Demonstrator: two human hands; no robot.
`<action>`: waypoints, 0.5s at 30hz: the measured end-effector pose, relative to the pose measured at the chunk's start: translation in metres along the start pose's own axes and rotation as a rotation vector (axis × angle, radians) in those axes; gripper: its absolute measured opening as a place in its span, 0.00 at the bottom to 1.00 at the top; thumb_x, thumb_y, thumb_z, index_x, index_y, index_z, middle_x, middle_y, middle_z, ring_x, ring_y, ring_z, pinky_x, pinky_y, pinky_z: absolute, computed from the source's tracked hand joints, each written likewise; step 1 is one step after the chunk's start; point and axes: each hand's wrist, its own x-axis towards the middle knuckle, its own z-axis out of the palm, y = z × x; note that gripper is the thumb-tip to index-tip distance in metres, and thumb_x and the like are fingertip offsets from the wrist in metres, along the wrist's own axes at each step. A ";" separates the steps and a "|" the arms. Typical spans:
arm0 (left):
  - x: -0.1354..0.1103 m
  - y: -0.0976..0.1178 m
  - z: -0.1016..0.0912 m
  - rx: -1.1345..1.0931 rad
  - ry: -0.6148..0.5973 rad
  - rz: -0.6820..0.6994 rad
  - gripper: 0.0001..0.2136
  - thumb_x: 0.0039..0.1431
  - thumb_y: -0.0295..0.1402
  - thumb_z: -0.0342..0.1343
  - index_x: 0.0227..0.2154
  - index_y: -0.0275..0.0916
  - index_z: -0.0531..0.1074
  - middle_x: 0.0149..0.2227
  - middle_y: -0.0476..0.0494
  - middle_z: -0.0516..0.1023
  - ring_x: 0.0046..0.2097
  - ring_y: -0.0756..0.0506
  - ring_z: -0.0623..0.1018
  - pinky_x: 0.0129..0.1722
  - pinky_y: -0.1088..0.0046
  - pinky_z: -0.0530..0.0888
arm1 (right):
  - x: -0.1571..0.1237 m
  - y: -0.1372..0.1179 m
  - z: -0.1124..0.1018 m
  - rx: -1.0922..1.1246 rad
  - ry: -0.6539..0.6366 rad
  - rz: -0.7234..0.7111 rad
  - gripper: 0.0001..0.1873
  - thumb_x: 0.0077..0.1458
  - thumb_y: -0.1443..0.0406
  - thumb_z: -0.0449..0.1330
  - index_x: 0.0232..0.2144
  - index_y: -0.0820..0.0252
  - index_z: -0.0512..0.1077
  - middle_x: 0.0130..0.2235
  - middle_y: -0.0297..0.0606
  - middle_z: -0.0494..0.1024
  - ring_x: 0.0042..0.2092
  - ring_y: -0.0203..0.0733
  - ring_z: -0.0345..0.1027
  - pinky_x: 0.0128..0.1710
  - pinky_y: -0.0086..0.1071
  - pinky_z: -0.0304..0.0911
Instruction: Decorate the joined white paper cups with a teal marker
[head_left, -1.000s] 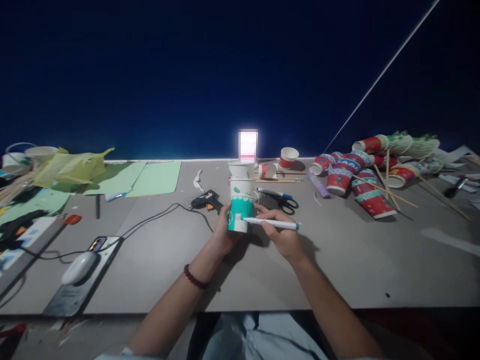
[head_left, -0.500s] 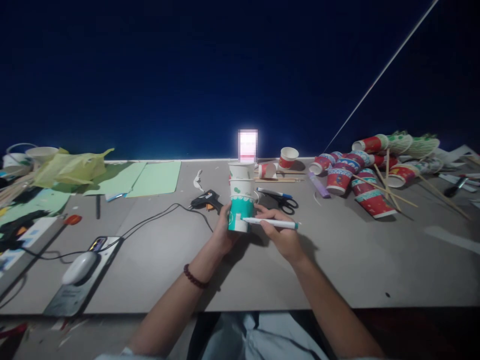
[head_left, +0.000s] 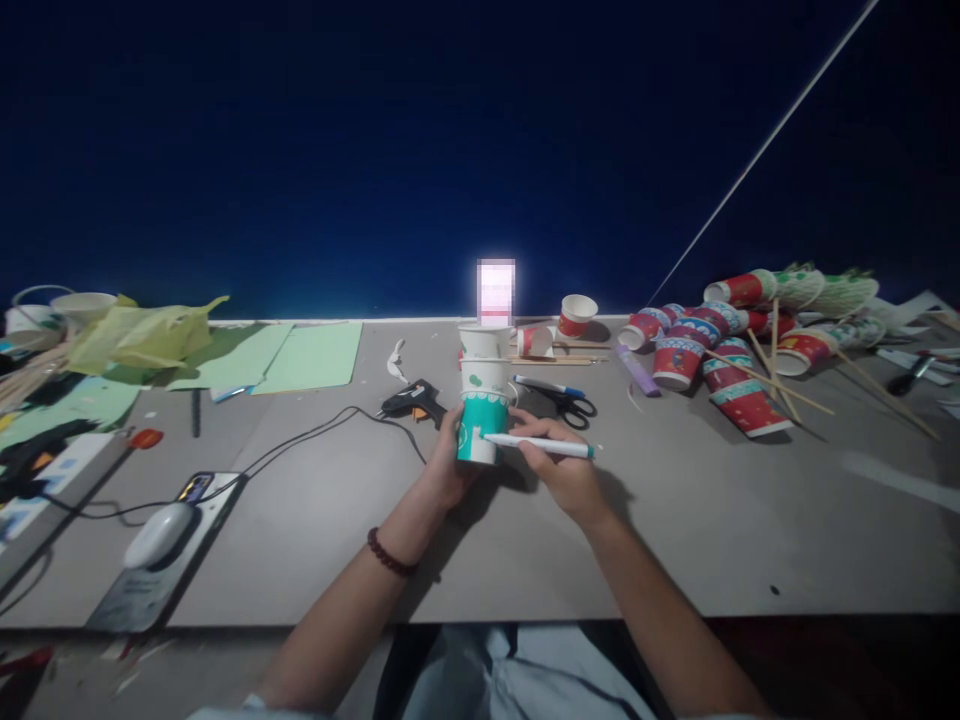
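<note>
A teal and white paper cup (head_left: 480, 420) stands upside down on the grey table (head_left: 675, 540), topped by two more stacked white cups (head_left: 484, 350). My left hand (head_left: 447, 460) is wrapped round the teal cup's left side. My right hand (head_left: 559, 470) pinches a white pen with a teal cap (head_left: 540, 446), lying nearly level, its tip touching the cup's front near a small white patch.
A black glue gun (head_left: 412, 402) with its cable lies left of the cups. Scissors (head_left: 571, 405) and a blue pen (head_left: 549, 386) are just behind. Several red cups and wooden sticks (head_left: 712, 350) pile up at the right. Green paper sheets (head_left: 300, 358) and a mouse (head_left: 157, 535) are at the left.
Almost nothing: the pen's capped end has shifted a touch to the left, and both hands stay on the cup.
</note>
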 end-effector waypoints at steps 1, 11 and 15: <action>0.000 0.000 0.000 -0.002 0.001 0.001 0.18 0.61 0.43 0.49 0.33 0.32 0.77 0.27 0.41 0.79 0.26 0.46 0.76 0.28 0.72 0.71 | 0.000 0.000 0.000 0.004 -0.013 -0.004 0.07 0.54 0.59 0.63 0.32 0.55 0.78 0.43 0.41 0.83 0.57 0.52 0.70 0.56 0.46 0.65; 0.000 0.000 -0.001 0.032 0.007 0.013 0.18 0.60 0.43 0.51 0.37 0.32 0.77 0.30 0.41 0.80 0.28 0.46 0.77 0.28 0.71 0.71 | 0.001 -0.003 0.001 -0.061 0.033 0.001 0.06 0.55 0.61 0.62 0.35 0.54 0.79 0.46 0.40 0.82 0.54 0.50 0.73 0.56 0.44 0.65; 0.000 0.000 0.000 0.016 0.018 0.032 0.16 0.60 0.42 0.51 0.33 0.33 0.77 0.28 0.41 0.80 0.27 0.46 0.77 0.29 0.72 0.71 | 0.001 -0.001 -0.001 -0.028 -0.017 -0.011 0.06 0.54 0.60 0.63 0.32 0.54 0.79 0.42 0.40 0.83 0.57 0.52 0.70 0.55 0.45 0.66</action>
